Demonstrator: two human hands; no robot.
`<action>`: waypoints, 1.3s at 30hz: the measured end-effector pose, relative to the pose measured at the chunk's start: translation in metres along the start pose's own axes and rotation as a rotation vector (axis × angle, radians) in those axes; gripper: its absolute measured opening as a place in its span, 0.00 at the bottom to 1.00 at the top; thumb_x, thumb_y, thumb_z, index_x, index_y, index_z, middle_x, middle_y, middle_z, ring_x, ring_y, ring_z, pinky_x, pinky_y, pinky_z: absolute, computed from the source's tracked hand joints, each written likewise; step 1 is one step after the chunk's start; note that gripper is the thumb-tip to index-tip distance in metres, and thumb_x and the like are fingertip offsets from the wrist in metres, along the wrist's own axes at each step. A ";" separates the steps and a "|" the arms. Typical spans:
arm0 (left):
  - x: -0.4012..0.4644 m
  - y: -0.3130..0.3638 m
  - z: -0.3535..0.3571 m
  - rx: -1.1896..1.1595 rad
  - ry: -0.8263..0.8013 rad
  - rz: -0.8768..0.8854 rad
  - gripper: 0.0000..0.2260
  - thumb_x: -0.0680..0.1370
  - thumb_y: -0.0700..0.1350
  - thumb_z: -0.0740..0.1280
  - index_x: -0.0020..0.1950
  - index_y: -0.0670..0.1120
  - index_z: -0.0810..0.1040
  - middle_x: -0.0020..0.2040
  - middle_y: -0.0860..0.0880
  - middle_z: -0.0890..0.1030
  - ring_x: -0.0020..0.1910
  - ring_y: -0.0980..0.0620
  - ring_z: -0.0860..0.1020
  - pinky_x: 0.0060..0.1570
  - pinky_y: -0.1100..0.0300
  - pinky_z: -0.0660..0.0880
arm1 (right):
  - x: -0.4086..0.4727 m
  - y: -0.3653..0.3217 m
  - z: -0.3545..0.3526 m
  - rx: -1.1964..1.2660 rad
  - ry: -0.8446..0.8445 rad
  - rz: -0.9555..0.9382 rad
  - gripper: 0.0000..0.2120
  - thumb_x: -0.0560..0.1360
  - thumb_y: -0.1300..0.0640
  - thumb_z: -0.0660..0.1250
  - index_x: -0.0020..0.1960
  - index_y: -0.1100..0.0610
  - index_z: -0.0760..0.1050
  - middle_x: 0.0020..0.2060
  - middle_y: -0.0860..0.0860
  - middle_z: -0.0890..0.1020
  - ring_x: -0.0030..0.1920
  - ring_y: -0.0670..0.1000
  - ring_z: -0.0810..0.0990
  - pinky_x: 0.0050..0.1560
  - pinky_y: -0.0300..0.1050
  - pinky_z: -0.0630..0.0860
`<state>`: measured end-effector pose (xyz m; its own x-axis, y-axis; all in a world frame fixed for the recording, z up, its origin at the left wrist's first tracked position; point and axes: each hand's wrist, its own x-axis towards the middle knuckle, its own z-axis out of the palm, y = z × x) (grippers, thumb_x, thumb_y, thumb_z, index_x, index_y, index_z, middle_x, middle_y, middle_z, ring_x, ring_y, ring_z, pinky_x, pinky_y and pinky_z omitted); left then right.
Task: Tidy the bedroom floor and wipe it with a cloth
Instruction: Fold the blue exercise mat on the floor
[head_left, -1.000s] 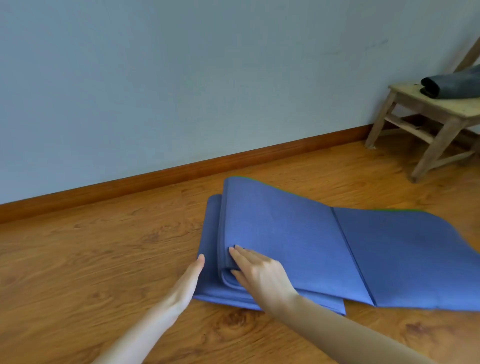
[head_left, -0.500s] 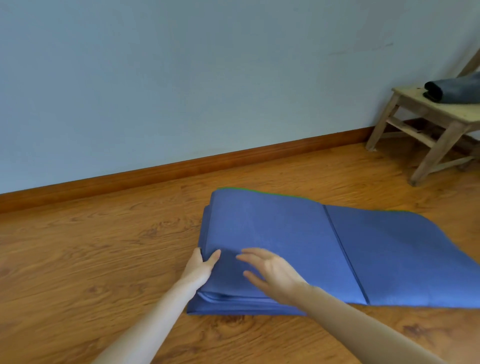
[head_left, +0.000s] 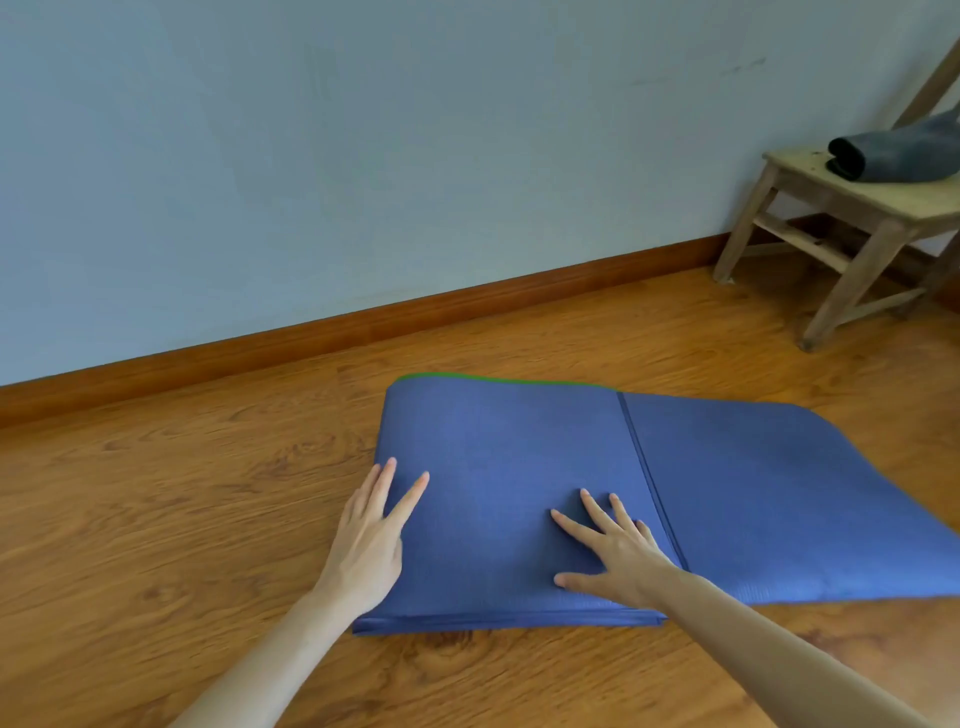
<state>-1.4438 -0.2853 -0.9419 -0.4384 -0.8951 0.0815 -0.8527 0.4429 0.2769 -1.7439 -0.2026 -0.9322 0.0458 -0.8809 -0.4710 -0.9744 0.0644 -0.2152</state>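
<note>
A blue mat (head_left: 519, 447) with a green underside lies on the wooden floor (head_left: 156, 493), its left part folded into a flat stack of several layers and its right part spread out in a single layer. My left hand (head_left: 371, 540) rests flat on the stack's left edge with straight fingers. Flat on top of the stack, near the fold line, my right hand (head_left: 613, 553) presses down with its fingers spread.
A pale blue wall with a brown skirting board (head_left: 363, 322) runs behind the mat. At the far right stands a wooden chair (head_left: 852, 223) with a rolled dark grey cloth (head_left: 893, 153) on its seat.
The raised fold of the mat has been laid down flat onto the stack. Both hands moved from the fold's near edge to lie flat on the stack.
</note>
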 end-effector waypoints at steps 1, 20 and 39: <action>0.005 0.005 0.000 0.026 0.019 0.036 0.26 0.80 0.44 0.56 0.76 0.53 0.51 0.77 0.44 0.51 0.76 0.45 0.48 0.71 0.51 0.54 | 0.001 0.000 -0.001 -0.012 -0.009 -0.004 0.54 0.48 0.18 0.34 0.73 0.34 0.38 0.75 0.48 0.36 0.74 0.59 0.34 0.73 0.61 0.46; 0.035 0.016 0.068 0.189 -0.149 -0.174 0.33 0.78 0.63 0.40 0.75 0.44 0.58 0.74 0.43 0.63 0.73 0.45 0.60 0.69 0.45 0.53 | 0.013 -0.005 0.056 -0.161 0.126 0.077 0.33 0.75 0.30 0.42 0.74 0.44 0.59 0.71 0.59 0.65 0.69 0.68 0.61 0.61 0.69 0.55; 0.050 0.030 0.046 0.278 -0.337 -0.182 0.32 0.78 0.62 0.44 0.77 0.43 0.47 0.76 0.38 0.49 0.76 0.41 0.48 0.73 0.45 0.51 | 0.003 0.002 0.014 -0.073 -0.018 -0.041 0.40 0.66 0.26 0.37 0.75 0.39 0.41 0.75 0.51 0.36 0.74 0.58 0.32 0.72 0.63 0.38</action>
<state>-1.5044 -0.3148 -0.9738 -0.3029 -0.9132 -0.2728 -0.9479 0.3182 -0.0128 -1.7426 -0.1983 -0.9460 0.0895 -0.8733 -0.4788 -0.9850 -0.0065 -0.1723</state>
